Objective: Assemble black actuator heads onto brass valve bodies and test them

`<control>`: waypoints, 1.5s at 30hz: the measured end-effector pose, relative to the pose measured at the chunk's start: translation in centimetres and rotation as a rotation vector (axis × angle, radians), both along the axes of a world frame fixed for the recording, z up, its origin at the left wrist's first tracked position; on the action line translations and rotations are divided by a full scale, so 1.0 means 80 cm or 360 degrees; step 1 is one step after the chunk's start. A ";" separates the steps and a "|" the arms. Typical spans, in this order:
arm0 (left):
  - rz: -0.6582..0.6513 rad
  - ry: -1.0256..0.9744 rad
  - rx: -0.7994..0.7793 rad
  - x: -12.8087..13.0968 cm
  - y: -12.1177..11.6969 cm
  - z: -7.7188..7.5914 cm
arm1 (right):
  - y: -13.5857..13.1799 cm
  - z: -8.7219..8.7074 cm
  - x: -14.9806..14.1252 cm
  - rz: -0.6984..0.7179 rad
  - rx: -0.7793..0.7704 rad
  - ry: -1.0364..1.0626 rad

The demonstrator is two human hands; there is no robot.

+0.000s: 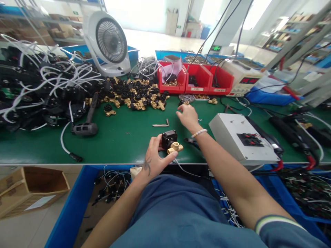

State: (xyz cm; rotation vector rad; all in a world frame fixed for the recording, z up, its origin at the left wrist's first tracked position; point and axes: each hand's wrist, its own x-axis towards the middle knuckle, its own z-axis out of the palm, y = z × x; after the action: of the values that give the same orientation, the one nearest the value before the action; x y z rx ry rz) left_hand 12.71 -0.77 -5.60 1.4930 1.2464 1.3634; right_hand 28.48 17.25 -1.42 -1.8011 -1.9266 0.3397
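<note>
My left hand (pixel 155 155) is closed around a valve near the table's front edge, thumb against its brass body (pixel 175 148). The valve has a square black housing (pixel 169 136), and a white cable hangs from below it. Farther forward, my right hand (pixel 188 117) is over the green table with its fingers bent. Its fingertips are partly hidden, and whatever they pinch cannot be made out. Just beyond them lie a small brass piece (pixel 185 102) and a heap of small screws (pixel 186 98). An L-shaped hex key (pixel 160 125) rests left of the right hand.
Many brass valve bodies (pixel 137 96) are piled behind, before red bins (pixel 198 89). At left are a black mallet (pixel 86 127), tangled cabled parts (pixel 38 86) and a fan (pixel 108 41). A grey box (pixel 240 137) stands right of my forearm; dark-handled pliers (pixel 192 141) lie beneath it.
</note>
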 end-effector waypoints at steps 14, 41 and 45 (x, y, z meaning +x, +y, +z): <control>-0.0007 0.0066 0.0023 0.001 0.000 0.000 | 0.000 -0.015 0.063 0.0013 -0.0259 -0.0152; 0.0083 0.0495 0.0548 -0.003 -0.054 0.073 | -0.225 0.115 0.034 0.0777 -0.0310 0.1179; 0.0093 0.0508 0.0603 -0.002 -0.057 0.077 | -0.234 0.121 0.036 0.0868 -0.0155 0.0932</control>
State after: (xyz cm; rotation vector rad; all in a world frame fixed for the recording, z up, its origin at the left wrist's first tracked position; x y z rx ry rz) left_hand 12.56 -5.30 0.53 2.0137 1.2786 1.5017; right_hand 31.36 -1.45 8.30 -1.0182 -1.9314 1.0282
